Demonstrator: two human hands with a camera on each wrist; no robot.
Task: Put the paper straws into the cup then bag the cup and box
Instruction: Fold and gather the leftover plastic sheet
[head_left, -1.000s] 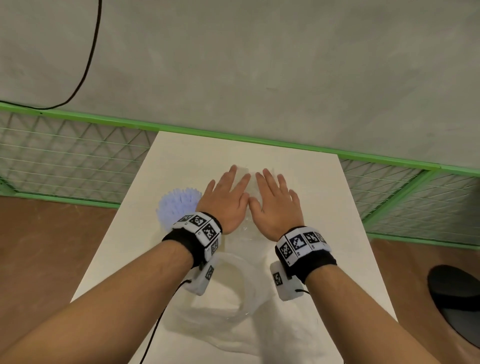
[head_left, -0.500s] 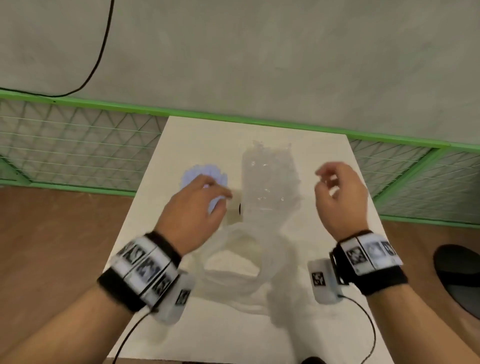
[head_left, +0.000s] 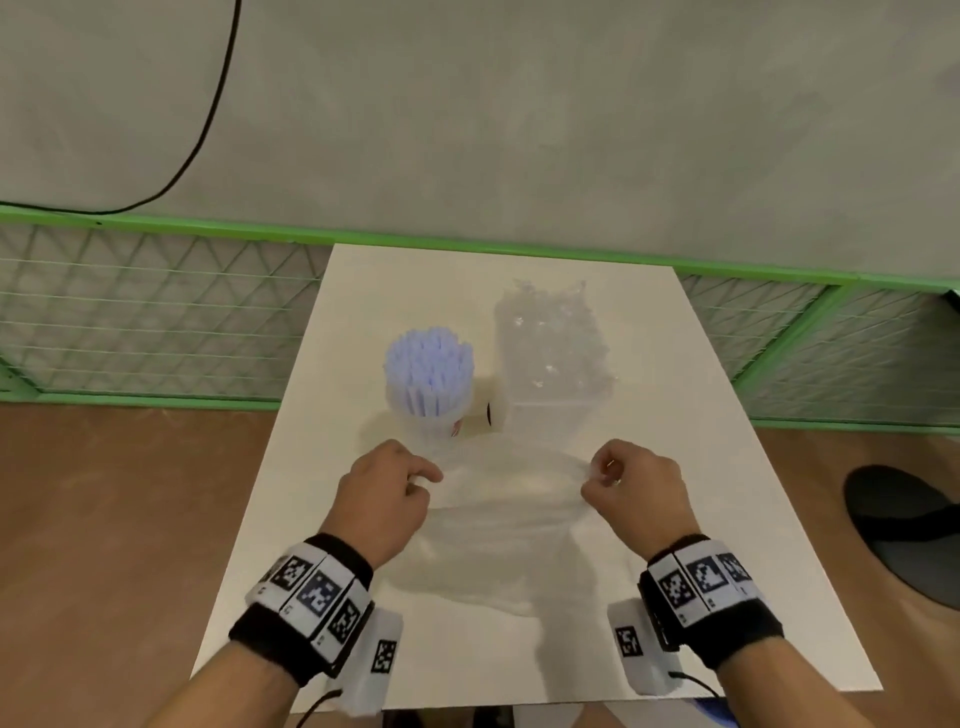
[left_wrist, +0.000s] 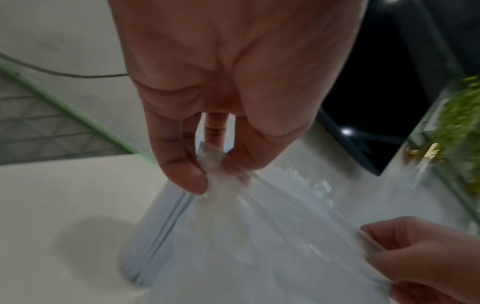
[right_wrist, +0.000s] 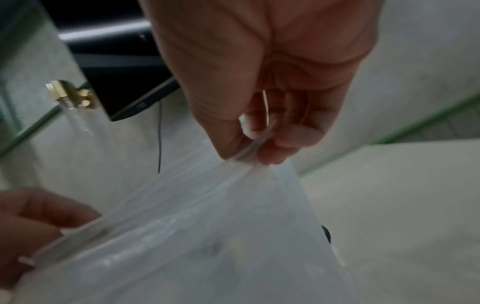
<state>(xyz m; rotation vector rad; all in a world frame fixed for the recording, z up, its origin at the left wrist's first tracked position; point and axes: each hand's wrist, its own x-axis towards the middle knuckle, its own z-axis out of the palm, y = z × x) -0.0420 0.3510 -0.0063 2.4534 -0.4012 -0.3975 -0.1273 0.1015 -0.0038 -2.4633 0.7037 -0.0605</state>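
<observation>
- paper straws (head_left: 429, 364): pale lilac-blue, bundled in a clear cup (head_left: 434, 415) with a small red mark near its base
- box (head_left: 553, 353): clear plastic, glinting highlights
- bag (head_left: 511, 499): translucent, milky white
- table (head_left: 675, 415): plain off-white
- wristbands (head_left: 311, 597): black, with white tiles printed in black square-code patterns
- fence rail (head_left: 467, 241): bright green, over grey-white mesh
- floor (head_left: 130, 519): brown
- wall (head_left: 519, 130): grey; cable (head_left: 208, 124) on it black

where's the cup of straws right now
In the head view, the cup of straws stands left of centre on the table, beside the clear box.
</observation>
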